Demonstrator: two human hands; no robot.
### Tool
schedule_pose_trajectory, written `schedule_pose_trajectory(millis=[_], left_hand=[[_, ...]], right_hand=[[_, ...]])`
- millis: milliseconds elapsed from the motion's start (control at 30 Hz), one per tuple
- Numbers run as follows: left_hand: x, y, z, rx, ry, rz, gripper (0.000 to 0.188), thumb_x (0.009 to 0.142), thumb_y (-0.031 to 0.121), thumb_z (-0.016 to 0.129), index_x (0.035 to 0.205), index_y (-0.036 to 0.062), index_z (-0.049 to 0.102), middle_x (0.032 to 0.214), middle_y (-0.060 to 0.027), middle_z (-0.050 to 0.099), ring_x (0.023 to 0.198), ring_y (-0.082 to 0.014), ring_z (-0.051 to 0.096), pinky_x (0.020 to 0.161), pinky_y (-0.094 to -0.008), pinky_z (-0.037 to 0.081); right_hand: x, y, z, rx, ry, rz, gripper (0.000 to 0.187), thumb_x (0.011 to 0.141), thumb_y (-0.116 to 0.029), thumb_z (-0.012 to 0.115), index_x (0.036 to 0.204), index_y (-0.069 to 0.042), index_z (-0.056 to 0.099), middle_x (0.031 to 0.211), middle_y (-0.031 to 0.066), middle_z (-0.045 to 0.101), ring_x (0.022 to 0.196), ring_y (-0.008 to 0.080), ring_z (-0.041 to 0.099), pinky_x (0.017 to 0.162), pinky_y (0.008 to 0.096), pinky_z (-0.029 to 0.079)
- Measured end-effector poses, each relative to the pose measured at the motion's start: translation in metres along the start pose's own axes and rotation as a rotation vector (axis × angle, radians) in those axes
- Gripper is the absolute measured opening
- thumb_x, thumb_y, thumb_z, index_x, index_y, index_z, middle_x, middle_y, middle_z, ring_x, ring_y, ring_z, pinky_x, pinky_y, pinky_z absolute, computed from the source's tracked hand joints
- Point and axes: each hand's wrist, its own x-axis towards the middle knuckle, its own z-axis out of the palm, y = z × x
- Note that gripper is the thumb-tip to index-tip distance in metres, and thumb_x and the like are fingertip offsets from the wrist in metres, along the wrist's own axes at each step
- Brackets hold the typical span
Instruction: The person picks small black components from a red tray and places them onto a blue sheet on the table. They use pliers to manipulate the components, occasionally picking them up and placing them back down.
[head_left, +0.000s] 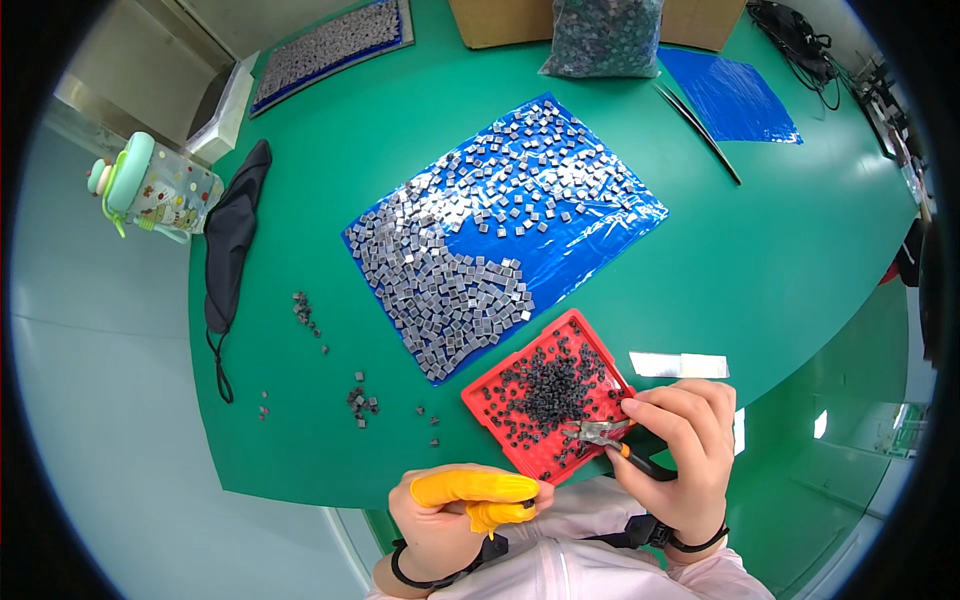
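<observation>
My left hand (455,505), with yellow coverings (475,487) on some fingers, is closed in a pinch at the near edge of the red tray (482,398). A small dark piece (529,504) shows between its fingertips. In my right hand (690,450) are small pliers (602,430) with orange and black handles. Their metal jaws lie over the tray's right side. A heap of small black parts (555,390) fills the tray's middle, with others scattered around it. Beyond the tray, many small silver square pieces (440,290) lie on a blue sheet (560,265).
Small clusters of dark pieces (361,402) dot the green table (300,440) at left. A black mask (235,240) and a bottle (165,185) are farther left. Tweezers (705,140), another blue sheet (735,95) and a filled bag (605,38) lie farther back. A blade-like strip (655,365) is right of the tray.
</observation>
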Motion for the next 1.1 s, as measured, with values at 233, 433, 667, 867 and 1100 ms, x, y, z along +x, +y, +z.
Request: schedule_pose_trajectory(millis=[233, 433, 667, 867, 1100], left_hand=[[-0.001, 0.026, -0.027, 0.632, -0.061, 0.349, 0.013, 0.068, -0.007, 0.074, 0.078, -0.0059, 0.066, 0.07, -0.0158, 0.067, 0.057, -0.0159, 0.064, 0.05, -0.0233, 0.051], [0.018, 0.069, -0.03, 0.942, -0.01, 0.519, 0.023, 0.07, -0.003, 0.077, 0.092, -0.0003, 0.07, 0.079, -0.0071, 0.071, 0.063, -0.0085, 0.063, 0.054, -0.0195, 0.048], [0.092, 0.098, -0.008, 1.165, -0.107, 0.435, 0.017, 0.072, 0.001, 0.076, 0.089, 0.0019, 0.071, 0.076, -0.0082, 0.07, 0.064, -0.013, 0.068, 0.056, -0.0225, 0.052], [0.14, 0.084, 0.004, 1.339, -0.239, 0.573, 0.018, 0.071, 0.0, 0.075, 0.089, 0.0014, 0.072, 0.077, -0.007, 0.068, 0.063, -0.0121, 0.061, 0.057, -0.0231, 0.048], [0.158, 0.071, 0.011, 1.401, -0.284, 0.59, 0.017, 0.069, 0.001, 0.075, 0.086, 0.0021, 0.072, 0.076, -0.0096, 0.064, 0.063, -0.0219, 0.062, 0.055, -0.0297, 0.049]], right_hand=[[0.0, 0.011, -0.007, 0.022, 0.053, 0.046, 0.046, 0.056, -0.012, 0.077, 0.1, -0.009, 0.065, 0.098, 0.0038, 0.063, 0.089, 0.0244, 0.055, 0.08, 0.039, 0.037], [0.009, 0.043, -0.02, -0.048, 0.262, 0.172, 0.043, 0.057, 0.002, 0.07, 0.099, -0.003, 0.062, 0.098, 0.0106, 0.062, 0.093, 0.0298, 0.055, 0.084, 0.0393, 0.044], [0.016, 0.081, -0.018, -0.06, 0.371, 0.285, 0.038, 0.065, 0.007, 0.066, 0.102, 0.0, 0.059, 0.102, 0.0127, 0.061, 0.095, 0.0279, 0.057, 0.084, 0.0357, 0.046], [0.015, 0.085, -0.017, -0.052, 0.383, 0.328, 0.038, 0.066, 0.005, 0.064, 0.103, 0.0, 0.059, 0.102, 0.0123, 0.061, 0.095, 0.0282, 0.057, 0.085, 0.0362, 0.045], [0.015, 0.087, -0.017, -0.093, 0.351, 0.327, 0.04, 0.065, 0.004, 0.065, 0.104, 0.0, 0.059, 0.102, 0.0128, 0.061, 0.096, 0.0293, 0.055, 0.083, 0.0373, 0.045]])
